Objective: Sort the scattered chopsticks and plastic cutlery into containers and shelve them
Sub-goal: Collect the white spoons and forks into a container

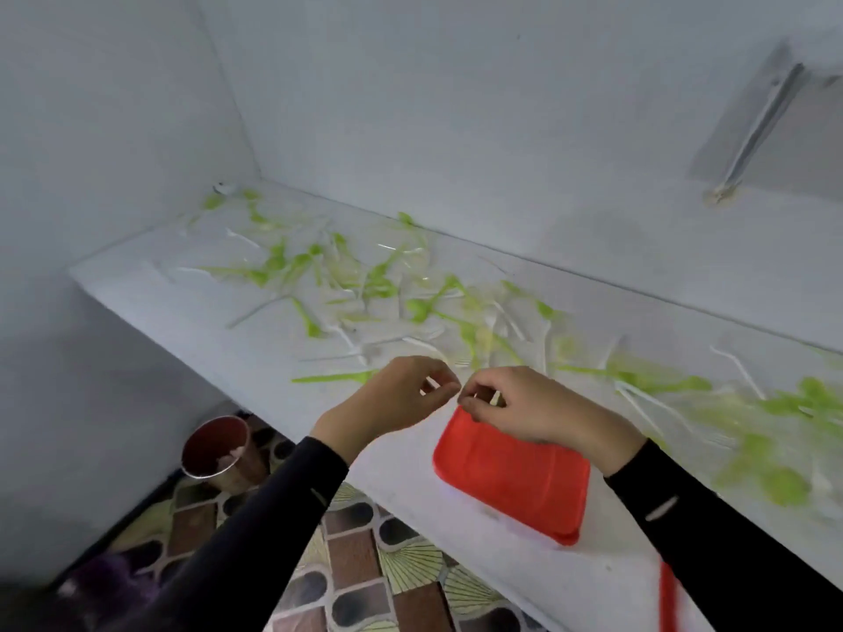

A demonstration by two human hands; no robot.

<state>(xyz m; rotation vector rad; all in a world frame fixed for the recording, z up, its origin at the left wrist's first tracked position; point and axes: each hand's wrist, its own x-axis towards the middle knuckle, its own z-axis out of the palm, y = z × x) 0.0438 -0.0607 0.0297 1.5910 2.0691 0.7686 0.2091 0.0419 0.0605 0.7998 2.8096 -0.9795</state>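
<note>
Green and white plastic cutlery (pixel 378 285) lies scattered along a white shelf (pixel 191 303), with more cutlery (pixel 775 412) blurred at the right. A red rectangular container (pixel 511 481) sits on the shelf near its front edge. Both my hands hover just above the container's far end, fingertips almost meeting. My left hand (pixel 392 403) has its fingers curled, and a thin white piece shows between them. My right hand (pixel 515 408) pinches a small pale piece of cutlery. Motion blur hides what kind each piece is.
A metal cup (pixel 216 449) stands on the patterned tile floor (pixel 365 563) below the shelf's left part. A second red object (pixel 668 599) shows at the bottom right edge. White walls close the shelf at the left and back. A grey bracket (pixel 757 125) hangs on the back wall at the upper right.
</note>
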